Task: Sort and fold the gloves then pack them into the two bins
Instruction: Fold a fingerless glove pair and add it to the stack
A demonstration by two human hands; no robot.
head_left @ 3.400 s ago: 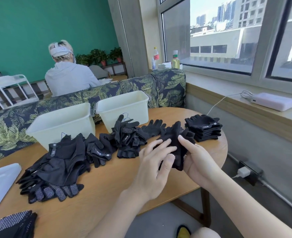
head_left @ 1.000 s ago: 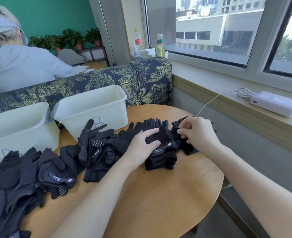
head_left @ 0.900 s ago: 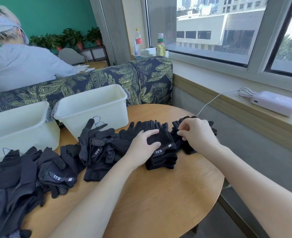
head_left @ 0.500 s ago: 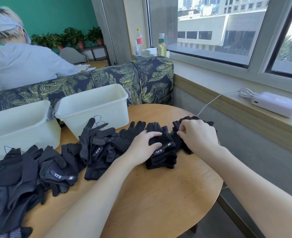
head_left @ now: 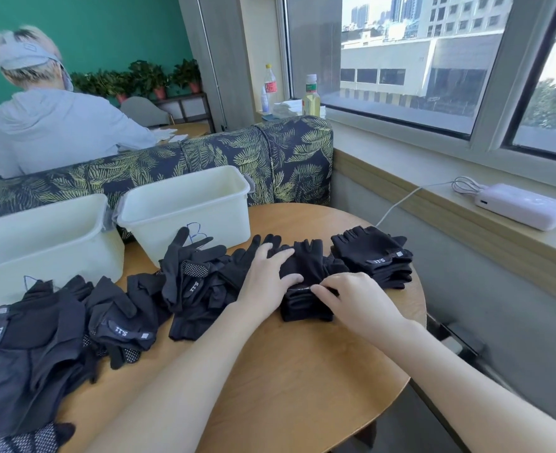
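A small stack of folded black gloves (head_left: pixel 306 266) lies on the round wooden table (head_left: pixel 302 371). My left hand (head_left: pixel 265 279) rests flat on its left side, and my right hand (head_left: pixel 355 302) pinches its near edge. To the right sits a second folded glove stack (head_left: pixel 373 256), untouched. A long heap of loose black gloves (head_left: pixel 106 318) stretches away to the left. Two white bins stand at the back: the left bin (head_left: pixel 41 237) and the right bin (head_left: pixel 185 210), marked B. Both look empty.
A leaf-patterned sofa back (head_left: pixel 204 158) rises behind the bins, with a person in a grey hoodie (head_left: pixel 54 125) seated beyond it. A white power bank (head_left: pixel 525 206) with its cable lies on the window ledge at right. Bottles (head_left: pixel 311 96) stand on the sill.
My right hand has left the right-hand stack and come back onto the near edge of the middle stack. My left hand stays on that stack. The right stack now shows in full.
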